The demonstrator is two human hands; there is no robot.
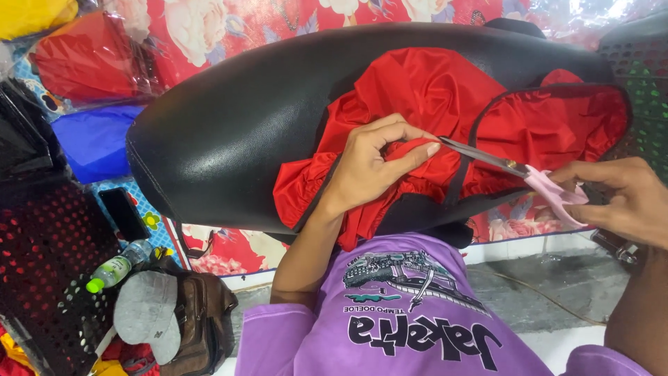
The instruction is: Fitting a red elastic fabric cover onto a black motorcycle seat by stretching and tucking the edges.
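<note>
A red satin garment [431,90] with black trim lies bunched over a black leather seat [229,125]. My left hand [372,167] pinches a fold of the red fabric near its middle, fingers curled. My right hand [623,198] grips scissors [518,170] with pink handles; their steel blades point left and the tips reach the fabric beside my left fingertips. A black strap [460,170] of the garment runs under the blades.
A dark perforated crate [45,257] stands at the left with a green-capped bottle [115,268], a grey cap [146,310] and a brown bag [205,320] beside it. Bagged red and blue cloth [90,104] lies at the back left on a floral sheet [229,21].
</note>
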